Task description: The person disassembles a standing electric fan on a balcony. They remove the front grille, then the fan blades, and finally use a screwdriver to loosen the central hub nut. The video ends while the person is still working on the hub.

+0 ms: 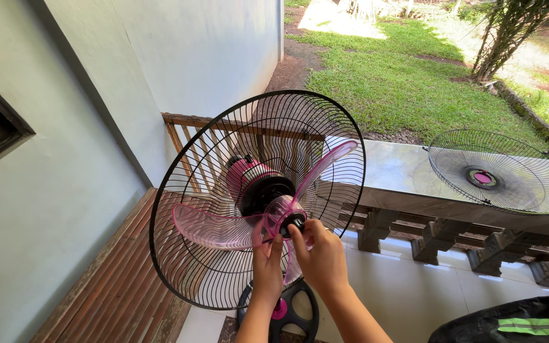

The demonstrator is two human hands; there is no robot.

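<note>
Outdoor porch, white tile floor, front grille lying on the stone ledge. My left hand pinches the pink blade; right hand fingers close around the black hub cap inside the rear guard.

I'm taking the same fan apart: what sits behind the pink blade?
Behind the pink blade sit the rear grille and the pink motor housing. The shaft is hidden by the black hub cap.

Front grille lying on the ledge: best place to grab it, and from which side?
Judging by its pose, take the front grille by its outer rim at the near edge, from the tiled side. It lies flat on the ledge with that rim overhanging; the thin wires look easy to bend.
</note>
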